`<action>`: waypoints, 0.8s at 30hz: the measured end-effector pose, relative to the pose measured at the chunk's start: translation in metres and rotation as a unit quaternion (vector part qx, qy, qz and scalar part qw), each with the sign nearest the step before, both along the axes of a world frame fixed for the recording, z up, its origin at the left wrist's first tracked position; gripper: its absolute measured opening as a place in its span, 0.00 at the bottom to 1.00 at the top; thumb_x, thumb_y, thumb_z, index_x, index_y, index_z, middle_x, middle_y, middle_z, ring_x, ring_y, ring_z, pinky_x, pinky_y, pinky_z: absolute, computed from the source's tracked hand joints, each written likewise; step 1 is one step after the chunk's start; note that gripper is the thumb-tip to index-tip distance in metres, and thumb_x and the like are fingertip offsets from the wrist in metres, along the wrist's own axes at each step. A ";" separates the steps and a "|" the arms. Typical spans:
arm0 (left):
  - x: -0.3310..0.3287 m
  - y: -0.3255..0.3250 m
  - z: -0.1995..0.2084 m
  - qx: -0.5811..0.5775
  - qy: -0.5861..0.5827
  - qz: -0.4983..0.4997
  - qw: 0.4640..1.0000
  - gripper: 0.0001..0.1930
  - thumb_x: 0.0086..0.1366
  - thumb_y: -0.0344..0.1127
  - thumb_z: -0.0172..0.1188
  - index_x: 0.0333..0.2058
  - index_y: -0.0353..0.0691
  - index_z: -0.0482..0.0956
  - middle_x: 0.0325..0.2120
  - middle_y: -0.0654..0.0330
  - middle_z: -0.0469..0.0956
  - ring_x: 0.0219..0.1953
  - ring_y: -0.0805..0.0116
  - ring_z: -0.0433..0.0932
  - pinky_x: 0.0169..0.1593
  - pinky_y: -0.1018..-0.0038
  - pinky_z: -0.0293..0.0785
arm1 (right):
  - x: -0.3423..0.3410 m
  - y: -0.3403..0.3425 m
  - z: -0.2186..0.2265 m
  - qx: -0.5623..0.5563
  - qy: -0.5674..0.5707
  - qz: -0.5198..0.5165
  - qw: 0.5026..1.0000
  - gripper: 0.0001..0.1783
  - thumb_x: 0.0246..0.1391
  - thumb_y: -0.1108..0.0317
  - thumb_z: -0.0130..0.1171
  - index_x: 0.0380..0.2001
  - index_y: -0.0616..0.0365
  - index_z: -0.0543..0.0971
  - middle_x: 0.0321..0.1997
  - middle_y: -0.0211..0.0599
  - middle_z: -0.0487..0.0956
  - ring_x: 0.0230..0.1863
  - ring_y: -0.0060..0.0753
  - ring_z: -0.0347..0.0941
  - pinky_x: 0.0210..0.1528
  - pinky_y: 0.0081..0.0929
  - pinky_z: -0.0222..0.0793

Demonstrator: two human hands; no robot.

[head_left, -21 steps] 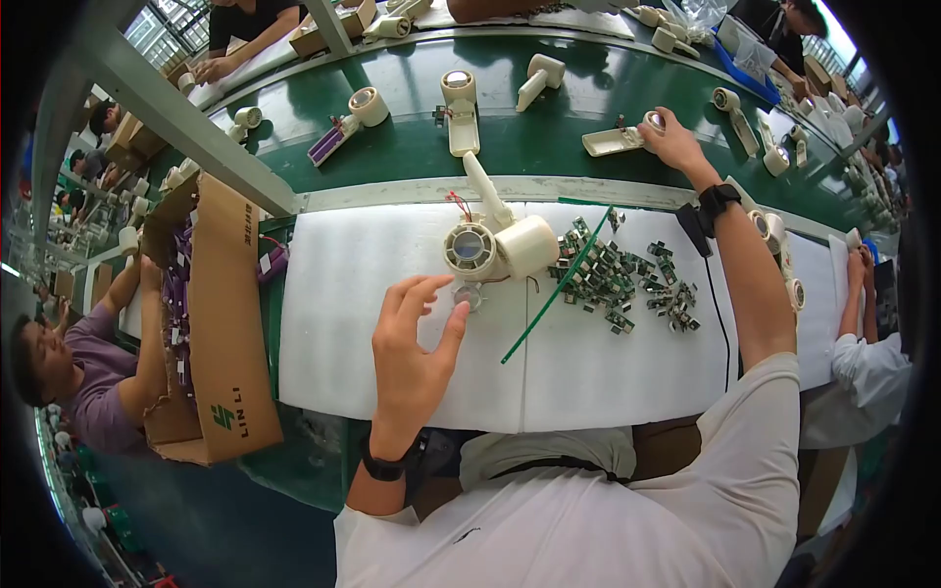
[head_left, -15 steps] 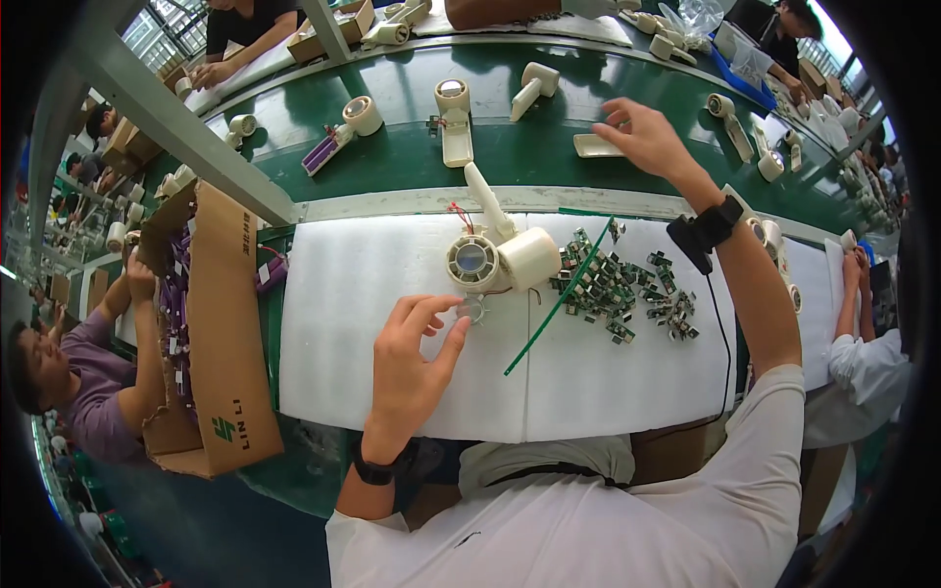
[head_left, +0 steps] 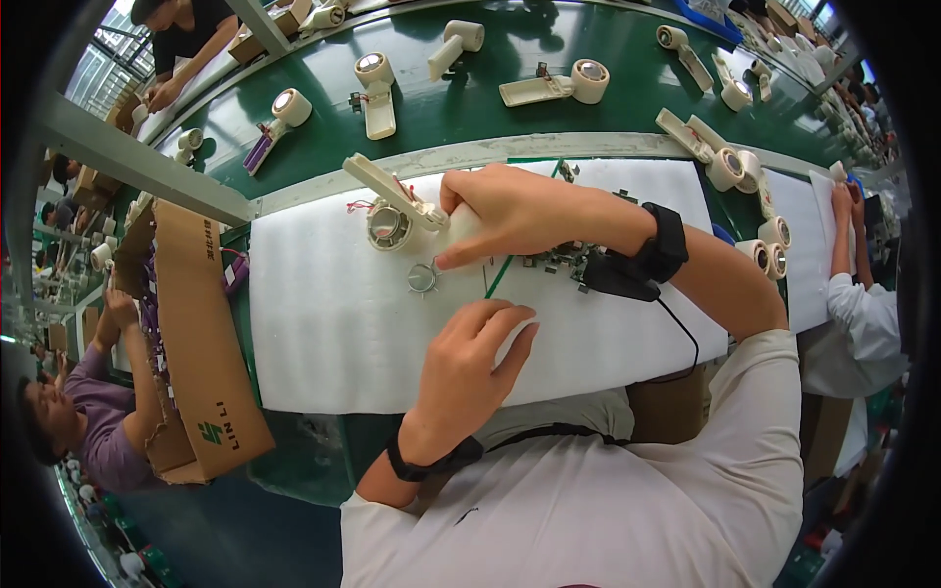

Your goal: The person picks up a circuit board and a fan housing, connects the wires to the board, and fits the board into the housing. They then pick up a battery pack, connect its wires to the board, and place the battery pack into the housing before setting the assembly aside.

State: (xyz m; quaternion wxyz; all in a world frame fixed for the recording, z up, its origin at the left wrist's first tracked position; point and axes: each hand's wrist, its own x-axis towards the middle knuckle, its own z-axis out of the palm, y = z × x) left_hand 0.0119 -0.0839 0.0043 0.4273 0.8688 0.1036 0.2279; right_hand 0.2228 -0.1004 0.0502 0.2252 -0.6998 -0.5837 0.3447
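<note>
My right hand reaches across the white foam mat, its fingers wrapped round a cream cylindrical fan housing that they mostly hide. Just left of it lies a small fan with a round motor face, red wires and a cream handle shell pointing away from me. A thin clear ring rests on the mat near my right thumb. Lower down, my left hand hovers above the mat, fingers bent and thumb apart, holding nothing. Small green circuit boards lie partly hidden under my right forearm.
A green strip lies across the mat. Beyond it, a green conveyor belt carries several cream fans. At left stands a cardboard box of purple parts. A black cable hangs from my right wrist device. Co-workers sit around.
My right hand has come back from a handle shell on the belt to the fan housing. My left hand has let go of the clear ring and drawn back toward me. The view has shifted.
</note>
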 end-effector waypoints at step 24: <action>0.064 -0.051 -0.030 0.186 0.034 -0.052 0.981 0.13 0.65 0.23 0.65 0.48 0.38 0.82 0.44 0.55 0.77 0.37 0.58 0.76 0.40 0.65 0.77 | -0.084 -0.264 -0.012 0.138 -0.308 -0.295 0.894 0.18 0.49 0.73 0.72 0.46 0.54 0.85 0.44 0.36 0.84 0.47 0.39 0.81 0.42 0.33 0.77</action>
